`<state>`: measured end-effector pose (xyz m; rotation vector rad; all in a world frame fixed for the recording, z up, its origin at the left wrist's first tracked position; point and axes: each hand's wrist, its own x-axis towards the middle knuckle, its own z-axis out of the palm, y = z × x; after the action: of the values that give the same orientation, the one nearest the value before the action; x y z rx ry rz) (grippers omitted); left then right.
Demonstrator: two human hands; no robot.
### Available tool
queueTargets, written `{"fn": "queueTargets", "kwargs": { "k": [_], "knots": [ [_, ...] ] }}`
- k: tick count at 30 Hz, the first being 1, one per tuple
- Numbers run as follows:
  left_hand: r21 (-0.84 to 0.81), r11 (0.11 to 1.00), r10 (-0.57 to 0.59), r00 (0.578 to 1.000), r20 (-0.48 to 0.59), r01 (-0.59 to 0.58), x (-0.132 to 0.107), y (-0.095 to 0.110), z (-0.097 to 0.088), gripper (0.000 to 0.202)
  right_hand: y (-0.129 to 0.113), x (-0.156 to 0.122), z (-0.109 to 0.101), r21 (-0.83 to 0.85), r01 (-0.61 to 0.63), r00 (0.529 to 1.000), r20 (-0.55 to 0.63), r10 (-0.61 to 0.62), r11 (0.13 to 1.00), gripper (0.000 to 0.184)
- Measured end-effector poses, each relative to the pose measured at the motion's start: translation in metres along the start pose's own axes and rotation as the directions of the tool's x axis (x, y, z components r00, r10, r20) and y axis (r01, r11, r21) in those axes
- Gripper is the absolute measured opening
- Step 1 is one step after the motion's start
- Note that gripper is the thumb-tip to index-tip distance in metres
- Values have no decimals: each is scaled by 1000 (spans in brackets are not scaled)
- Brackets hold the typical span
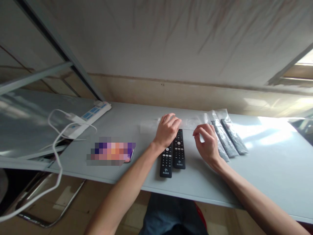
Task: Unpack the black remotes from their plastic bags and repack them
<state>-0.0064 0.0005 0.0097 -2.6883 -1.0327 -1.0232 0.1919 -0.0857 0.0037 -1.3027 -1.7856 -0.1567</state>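
Note:
Two black remote controls lie side by side on the table; the right one (179, 151) sits slightly farther back than the left one (166, 164). My left hand (167, 129) is bent over their far ends and covers the top of the left remote. Its fingers are together and curled down, their tips partly hidden. To the right, my right hand (207, 142) is curled, thumb and forefinger meeting in a ring; whatever may be between them cannot be made out. Behind both hands lies a clear plastic bag (192, 122). Several bagged remotes (226, 138) lie just right of my right hand.
A phone (130, 156), mostly blurred out, lies on the left of the grey table (146, 176). Farther left is a white power strip (89, 119) with a plugged-in charger and a looping white cable (58, 163). A metal frame stands at the left; a wall runs along the back.

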Motion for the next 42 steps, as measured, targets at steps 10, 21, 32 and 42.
{"fn": "queueTargets", "kwargs": {
  "k": [10, 21, 32, 42],
  "knots": [
    [-6, 1000, 25, 989, 144, -24, 1, 4, 0, 47, 1, -5, 10, 80, 39, 991, 125, -49, 996, 62],
    [60, 998, -17, 978, 206, 5, 2, 10, 0, 16, -7, 1, -1, 163, 120, 992, 9, -123, 979, 55],
    [29, 996, 76, 977, 200, -83, 1, 10, 0, 6, -15, 2, -2, 181, 216, 973, 48, -228, 960, 52],
    [-60, 998, 22, 988, 150, -13, -1, 14, 3, 10, -9, 4, -1, 111, 188, 981, 26, -192, 976, 48]
  ]
}}
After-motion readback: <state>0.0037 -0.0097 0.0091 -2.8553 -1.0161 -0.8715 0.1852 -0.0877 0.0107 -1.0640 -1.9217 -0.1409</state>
